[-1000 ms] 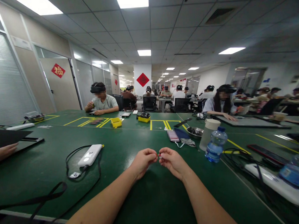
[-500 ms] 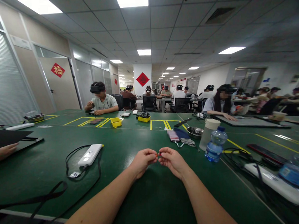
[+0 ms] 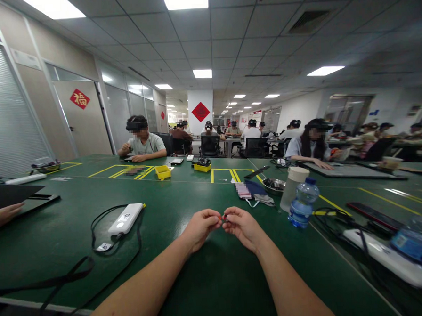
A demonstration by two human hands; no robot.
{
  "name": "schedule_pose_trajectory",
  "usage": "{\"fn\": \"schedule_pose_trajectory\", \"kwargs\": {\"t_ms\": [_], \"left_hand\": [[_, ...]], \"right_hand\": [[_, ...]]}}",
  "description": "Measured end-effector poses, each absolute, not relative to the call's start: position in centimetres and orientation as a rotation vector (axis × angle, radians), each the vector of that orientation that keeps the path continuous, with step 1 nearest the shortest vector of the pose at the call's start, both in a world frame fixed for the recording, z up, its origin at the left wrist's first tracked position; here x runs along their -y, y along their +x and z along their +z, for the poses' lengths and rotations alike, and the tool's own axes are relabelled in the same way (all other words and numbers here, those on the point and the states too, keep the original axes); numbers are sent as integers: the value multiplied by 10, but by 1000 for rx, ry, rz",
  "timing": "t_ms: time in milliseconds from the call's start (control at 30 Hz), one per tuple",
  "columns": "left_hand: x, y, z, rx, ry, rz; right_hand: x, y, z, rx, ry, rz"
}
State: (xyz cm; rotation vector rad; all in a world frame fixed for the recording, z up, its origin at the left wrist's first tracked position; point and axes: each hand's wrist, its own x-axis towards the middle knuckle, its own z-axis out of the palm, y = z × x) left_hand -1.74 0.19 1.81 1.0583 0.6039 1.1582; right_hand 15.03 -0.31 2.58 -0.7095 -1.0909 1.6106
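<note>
My left hand (image 3: 201, 227) and my right hand (image 3: 243, 228) meet fingertip to fingertip just above the green table (image 3: 189, 281). Both are closed in a pinch on a tiny part (image 3: 223, 218) between them, red on one side and pale on the other, too small to name. Both forearms reach in from the bottom edge of the view.
A white power bank (image 3: 125, 218) with a black cable lies to the left. A water bottle (image 3: 302, 203), a white cup (image 3: 293, 181), a metal bowl (image 3: 273, 186) and a lanyard badge (image 3: 251, 192) sit to the right. Another person's hand (image 3: 2, 216) rests at far left. Several people sit across.
Both hands stay together at the same spot; the small part between the fingertips now shows red. The view has shifted slightly.
</note>
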Motion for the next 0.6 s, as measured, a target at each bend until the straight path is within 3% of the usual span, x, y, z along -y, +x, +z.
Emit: {"fn": "schedule_pose_trajectory", "kwargs": {"t_ms": [600], "left_hand": [[0, -16, 18, -637, 1116, 1126]], "right_hand": [[7, 148, 29, 1121, -762, 1557]]}}
